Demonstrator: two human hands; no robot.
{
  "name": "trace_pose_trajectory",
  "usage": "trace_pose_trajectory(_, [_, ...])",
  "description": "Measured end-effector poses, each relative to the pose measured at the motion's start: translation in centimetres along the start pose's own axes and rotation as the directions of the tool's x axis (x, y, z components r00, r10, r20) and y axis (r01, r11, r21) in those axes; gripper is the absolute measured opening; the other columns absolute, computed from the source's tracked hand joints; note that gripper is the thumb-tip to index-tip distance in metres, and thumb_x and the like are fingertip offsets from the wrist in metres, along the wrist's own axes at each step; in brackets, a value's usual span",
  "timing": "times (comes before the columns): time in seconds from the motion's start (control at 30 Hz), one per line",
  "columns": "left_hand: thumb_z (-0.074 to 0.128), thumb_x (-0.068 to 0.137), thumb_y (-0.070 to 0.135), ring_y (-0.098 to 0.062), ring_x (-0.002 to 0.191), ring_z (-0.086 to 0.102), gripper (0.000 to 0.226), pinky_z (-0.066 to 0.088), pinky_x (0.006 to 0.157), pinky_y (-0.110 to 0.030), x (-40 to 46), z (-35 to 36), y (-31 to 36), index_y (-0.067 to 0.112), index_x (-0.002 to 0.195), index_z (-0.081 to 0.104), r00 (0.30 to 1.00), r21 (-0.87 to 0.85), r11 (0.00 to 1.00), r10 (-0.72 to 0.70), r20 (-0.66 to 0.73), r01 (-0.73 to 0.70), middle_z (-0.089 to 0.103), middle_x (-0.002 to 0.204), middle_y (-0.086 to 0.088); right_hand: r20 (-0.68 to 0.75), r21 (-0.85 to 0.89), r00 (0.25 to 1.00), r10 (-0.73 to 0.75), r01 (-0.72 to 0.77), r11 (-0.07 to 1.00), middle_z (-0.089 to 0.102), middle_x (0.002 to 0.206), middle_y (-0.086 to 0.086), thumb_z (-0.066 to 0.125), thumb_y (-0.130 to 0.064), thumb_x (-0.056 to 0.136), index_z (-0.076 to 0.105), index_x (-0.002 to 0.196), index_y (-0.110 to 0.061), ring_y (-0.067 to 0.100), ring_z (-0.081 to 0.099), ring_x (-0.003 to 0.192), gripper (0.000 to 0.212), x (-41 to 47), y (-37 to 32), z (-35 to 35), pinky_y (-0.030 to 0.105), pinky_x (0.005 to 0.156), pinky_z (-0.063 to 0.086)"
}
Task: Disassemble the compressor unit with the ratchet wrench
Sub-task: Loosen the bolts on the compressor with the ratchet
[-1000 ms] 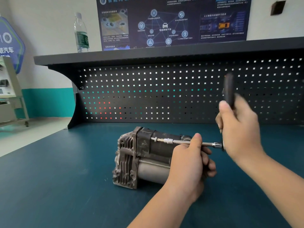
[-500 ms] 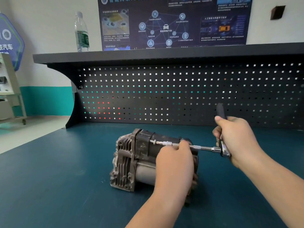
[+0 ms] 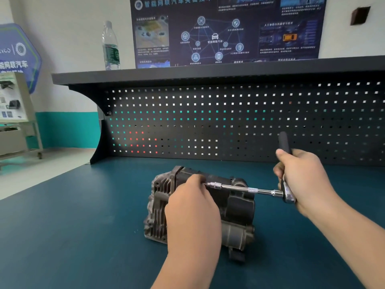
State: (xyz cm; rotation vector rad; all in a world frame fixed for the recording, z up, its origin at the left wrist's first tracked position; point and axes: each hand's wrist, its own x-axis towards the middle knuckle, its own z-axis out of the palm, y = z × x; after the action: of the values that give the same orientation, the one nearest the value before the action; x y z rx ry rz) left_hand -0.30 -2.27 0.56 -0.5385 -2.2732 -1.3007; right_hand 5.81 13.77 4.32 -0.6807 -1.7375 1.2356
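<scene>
Ratchet wrench (image 3: 285,184) on compressor (image 3: 235,207), both hands engaged.
Right hand (image 3: 306,180) gripped the handle; left hand (image 3: 191,207) pinched the extension's far-left end.

We note the left hand (image 3: 192,209) curled over the compressor unit (image 3: 235,207), fingers at the extension's tip; right hand (image 3: 306,180) grips the ratchet wrench (image 3: 284,167) handle right of it.

Compressor unit (image 3: 200,207) on workbench (image 3: 83,236), pegboard (image 3: 229,122) behind, bottle (image 3: 111,46) on shelf (image 3: 208,73)
</scene>
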Motion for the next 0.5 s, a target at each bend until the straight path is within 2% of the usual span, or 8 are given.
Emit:
trace_pose_trajectory(0.07, [0.042,0.097,0.026,-0.004,0.076,0.046,0.024,0.034,0.065,-0.016,-0.06,0.07,0.05,0.029,0.109,0.062,1.000,-0.025,1.000,0.000,0.010,0.000,0.065,0.093,0.013,0.000,-0.003,1.000,-0.014,0.014,1.000,0.039,0.044,-0.003,0.044,-0.021,0.097,0.043,0.068,-0.009,0.014,0.029,0.035,0.032,-0.02,-0.03,-0.06,0.023,0.033,0.026])
trace_pose_trajectory(0.2, [0.043,0.097,0.028,-0.002,0.077,0.049,0.020,0.032,0.054,-0.008,-0.29,0.28,0.51,0.028,0.115,0.052,0.999,-0.095,0.995,-0.039,0.021,0.040,0.059,0.091,0.014,0.014,-0.012,1.000,-0.014,0.014,1.000,0.035,0.033,-0.008,0.043,-0.021,0.098,0.042,0.068,-0.007,0.011,0.027,0.028,0.033,-0.06,-0.10,-0.14,0.021,0.031,0.024])
trace_pose_trajectory(0.27, [0.042,0.097,0.029,-0.003,0.074,0.050,0.006,0.031,0.052,-0.012,-0.29,0.24,0.50,0.030,0.101,0.046,0.998,-0.063,0.996,-0.054,0.039,0.056,0.055,0.087,0.013,0.016,-0.012,1.000,-0.014,0.014,1.000,0.036,0.033,-0.008,0.043,-0.021,0.098,0.043,0.068,-0.007,0.014,0.028,0.031,0.033,-0.07,-0.09,-0.12,0.022,0.035,0.025])
trace_pose_trajectory(0.33, [0.040,0.097,0.030,-0.002,0.067,0.045,0.004,0.031,0.051,-0.014,-0.26,0.24,0.48,0.030,0.093,0.042,0.998,-0.044,0.998,-0.045,0.051,0.048,0.054,0.087,0.012,0.013,-0.012,1.000,-0.018,0.018,1.000,0.037,0.035,-0.007,0.044,-0.021,0.098,0.043,0.068,-0.008,0.015,0.029,0.035,0.033,-0.04,-0.03,-0.14,0.024,0.042,0.025])
trace_pose_trajectory(0.5, [0.041,0.096,0.029,-0.004,0.076,0.046,0.007,0.032,0.059,-0.017,-0.34,0.45,0.58,0.027,0.094,0.048,1.000,-0.080,0.997,-0.012,0.026,0.014,0.052,0.091,0.012,0.013,-0.012,1.000,-0.025,0.025,1.000,0.038,0.042,-0.003,0.044,-0.021,0.098,0.043,0.071,-0.007,0.015,0.029,0.035,0.030,0.02,-0.24,-0.18,0.024,0.037,0.026])
